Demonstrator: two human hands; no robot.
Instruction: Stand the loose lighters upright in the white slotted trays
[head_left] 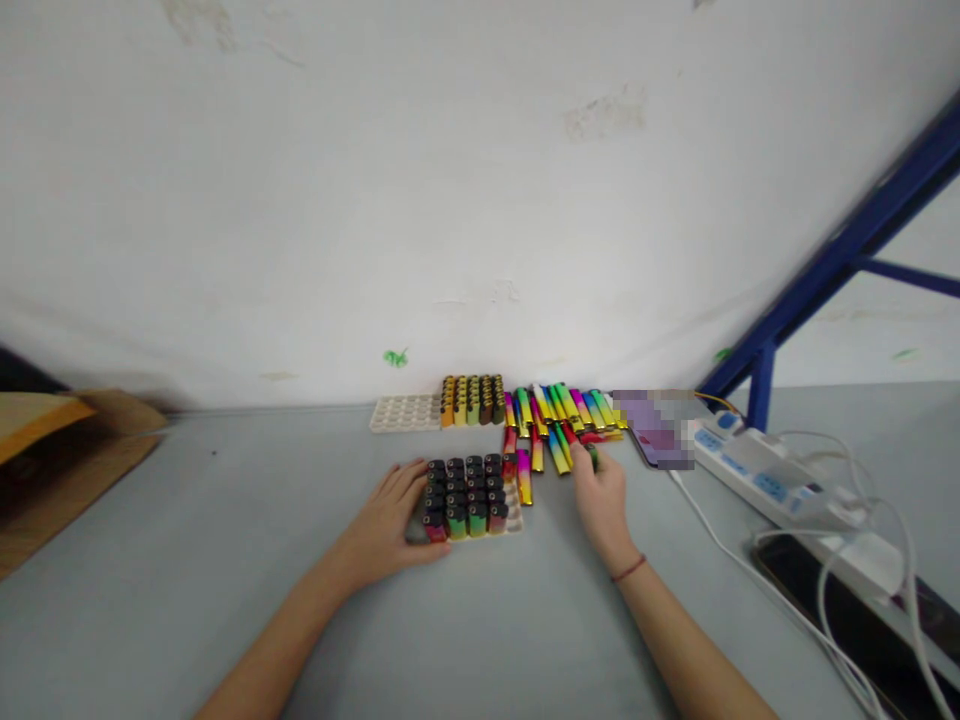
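Bracing the near white tray (514,512), the left hand (391,525) stood half open at its left end, fingers spread along the far left side and thumb laid by the front corner. Black-topped lighters (466,500) stood upright in the tray, in columns; bare wells showed along its right edge, with one lighter standing at the back of that edge.

The right hand (602,492) was closed, thumb against fingers, on a small green item (592,457), apparently a lighter, mostly covered by the hand. This grip was located at the near edge of a loose pile of shiny multicoloured lighters (556,405), lying on the grey table (195,520).

Behind the near tray, a far tray (405,413) carried upright lighters (472,400) on its right portion. A power strip (750,470) with white cables (712,540) lay farther right.
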